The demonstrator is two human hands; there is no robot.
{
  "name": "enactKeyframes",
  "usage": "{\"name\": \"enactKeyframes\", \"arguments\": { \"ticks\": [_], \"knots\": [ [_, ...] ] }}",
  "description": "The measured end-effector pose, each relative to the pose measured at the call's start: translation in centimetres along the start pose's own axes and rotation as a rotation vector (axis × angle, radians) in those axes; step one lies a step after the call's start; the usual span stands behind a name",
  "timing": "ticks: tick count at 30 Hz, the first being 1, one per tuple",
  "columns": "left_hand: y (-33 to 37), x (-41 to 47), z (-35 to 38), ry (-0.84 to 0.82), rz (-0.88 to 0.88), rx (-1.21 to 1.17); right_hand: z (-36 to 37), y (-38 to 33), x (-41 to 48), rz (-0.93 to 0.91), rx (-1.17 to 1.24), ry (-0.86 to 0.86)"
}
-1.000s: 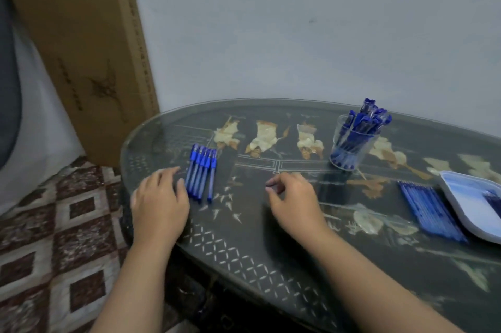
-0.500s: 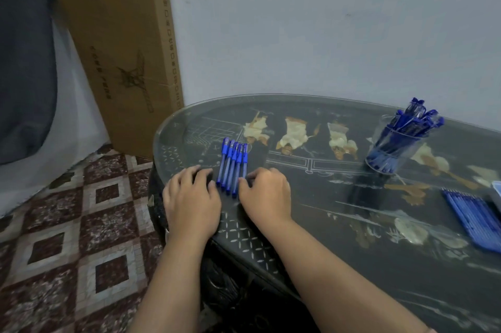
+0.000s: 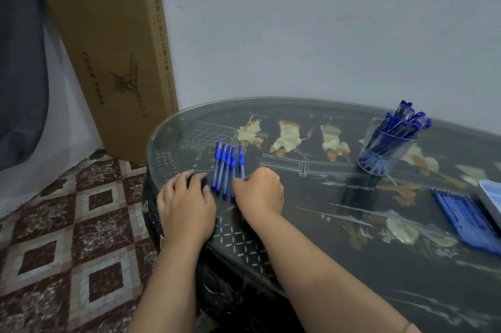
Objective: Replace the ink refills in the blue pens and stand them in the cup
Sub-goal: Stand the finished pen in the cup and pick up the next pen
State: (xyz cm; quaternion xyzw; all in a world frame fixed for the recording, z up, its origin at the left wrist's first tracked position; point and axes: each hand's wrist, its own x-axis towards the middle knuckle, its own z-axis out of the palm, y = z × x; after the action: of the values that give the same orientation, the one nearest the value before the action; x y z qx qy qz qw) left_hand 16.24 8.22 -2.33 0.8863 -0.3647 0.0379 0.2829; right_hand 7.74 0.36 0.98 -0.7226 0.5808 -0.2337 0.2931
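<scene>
Five blue pens lie in a row at the surface's ten o'clock, right hand pinching the rightmost pen's near end, left hand resting empty at their eight o'clock: the pick-up step, next likely lifting it clear toward the refills at three

Dark oval table: five blue pens lay side by side near its left end, a cup of pens stood toward the far edge, and refills and a tray lay at the right edge.
</scene>
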Motion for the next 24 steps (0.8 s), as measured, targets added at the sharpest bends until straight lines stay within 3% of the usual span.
{"name": "enactKeyframes", "arguments": {
  "ticks": [5,10,20,24],
  "knots": [
    [-0.1,0.1,-0.3,0.003,0.011,-0.02,-1.9,1.5,0.1,0.016,0.069,0.027],
    [2.1,0.0,-1.0,0.066,0.051,-0.089,-6.0,6.4,0.2,-0.085,0.096,0.111],
    [13.1,-4.9,2.5,-0.098,0.562,-0.163,-15.2,18.2,-1.9,-0.286,-0.068,0.359],
    [16.6,-7.1,4.6,0.01,0.747,-0.176,-18.5,22.3,-2.6,-0.306,-0.068,0.403]
  ]
}}
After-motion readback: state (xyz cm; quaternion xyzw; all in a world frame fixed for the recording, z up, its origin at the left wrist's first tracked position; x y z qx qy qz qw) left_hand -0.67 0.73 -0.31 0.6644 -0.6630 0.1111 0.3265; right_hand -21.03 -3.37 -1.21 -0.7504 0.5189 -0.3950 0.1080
